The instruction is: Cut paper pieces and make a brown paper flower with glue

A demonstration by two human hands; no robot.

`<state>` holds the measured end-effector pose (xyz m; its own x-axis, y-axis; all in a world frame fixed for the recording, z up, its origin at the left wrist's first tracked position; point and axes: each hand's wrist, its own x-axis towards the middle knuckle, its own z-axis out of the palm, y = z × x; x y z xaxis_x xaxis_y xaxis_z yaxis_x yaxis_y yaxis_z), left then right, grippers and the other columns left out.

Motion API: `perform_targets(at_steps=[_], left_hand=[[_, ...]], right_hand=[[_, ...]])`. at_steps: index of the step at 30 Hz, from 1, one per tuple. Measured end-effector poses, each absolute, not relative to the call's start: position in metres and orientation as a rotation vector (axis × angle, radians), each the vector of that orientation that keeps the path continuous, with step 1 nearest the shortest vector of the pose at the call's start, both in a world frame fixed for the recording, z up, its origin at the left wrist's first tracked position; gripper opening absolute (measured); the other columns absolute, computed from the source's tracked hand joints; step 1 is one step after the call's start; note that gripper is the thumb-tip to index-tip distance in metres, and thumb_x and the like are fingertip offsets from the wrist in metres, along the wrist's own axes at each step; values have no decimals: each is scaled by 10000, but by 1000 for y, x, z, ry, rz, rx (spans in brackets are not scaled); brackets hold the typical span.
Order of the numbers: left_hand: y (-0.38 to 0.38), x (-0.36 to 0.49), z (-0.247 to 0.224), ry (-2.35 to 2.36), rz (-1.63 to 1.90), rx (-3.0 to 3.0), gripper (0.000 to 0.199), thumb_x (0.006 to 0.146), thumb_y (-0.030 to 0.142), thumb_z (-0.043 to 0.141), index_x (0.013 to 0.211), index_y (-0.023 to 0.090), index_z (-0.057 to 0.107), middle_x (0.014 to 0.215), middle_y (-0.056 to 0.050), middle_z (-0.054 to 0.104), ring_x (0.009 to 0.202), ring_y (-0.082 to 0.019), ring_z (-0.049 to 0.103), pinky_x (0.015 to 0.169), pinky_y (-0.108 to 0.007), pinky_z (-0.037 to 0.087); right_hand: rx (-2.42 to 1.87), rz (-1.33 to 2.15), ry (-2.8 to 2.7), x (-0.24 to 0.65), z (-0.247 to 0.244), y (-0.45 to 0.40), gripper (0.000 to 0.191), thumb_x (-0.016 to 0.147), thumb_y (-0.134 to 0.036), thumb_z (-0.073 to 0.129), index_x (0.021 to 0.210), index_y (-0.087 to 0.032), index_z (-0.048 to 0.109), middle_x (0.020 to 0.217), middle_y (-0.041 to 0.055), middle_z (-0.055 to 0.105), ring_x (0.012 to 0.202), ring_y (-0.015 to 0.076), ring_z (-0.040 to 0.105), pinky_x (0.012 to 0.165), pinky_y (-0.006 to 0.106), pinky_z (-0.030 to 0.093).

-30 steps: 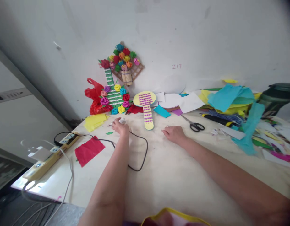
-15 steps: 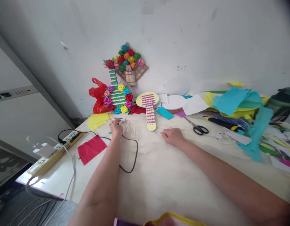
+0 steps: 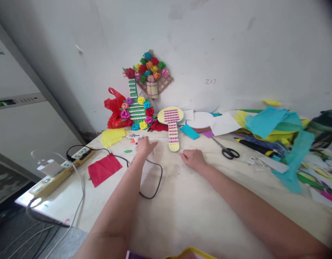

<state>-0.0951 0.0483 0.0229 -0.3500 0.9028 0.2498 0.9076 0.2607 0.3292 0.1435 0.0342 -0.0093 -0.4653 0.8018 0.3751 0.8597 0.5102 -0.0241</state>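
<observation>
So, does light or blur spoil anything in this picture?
In the head view, the table glares white at its left corner, beside the power strip; the picture's upper right corner falls dark; the dark green container at the right edge looks smeared; detail around the left hand is too soft to read its grip.

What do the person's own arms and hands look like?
The left forearm and right forearm are bare, no sleeve or watch in view. The left hand and right hand wear no gloves; no ring is visible. Yellow-edged fabric, perhaps clothing, shows at the bottom.
</observation>
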Motion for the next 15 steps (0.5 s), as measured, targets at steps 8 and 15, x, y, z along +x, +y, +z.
perform_targets(at_steps=[8,15], left_hand=[[51,-73,4,-2407,-264,-1722,334,828,339,416,1011,124,594,1087,-197,558,1093,-333,433,826,-414,374],[49,-71,6,-2356,-340,-1789,338,731,58,386,944,142,634,1004,-176,564,1010,-275,494,727,-337,412]], right_hand=[[-1353,-220,-2412,147,-12,31,362,875,-338,342,724,-184,633,731,40,686,661,142,594,531,264,216],[-1359,-191,-2412,146,-10,30,369,876,-346,339,715,-187,630,733,39,686,666,143,595,528,265,215]])
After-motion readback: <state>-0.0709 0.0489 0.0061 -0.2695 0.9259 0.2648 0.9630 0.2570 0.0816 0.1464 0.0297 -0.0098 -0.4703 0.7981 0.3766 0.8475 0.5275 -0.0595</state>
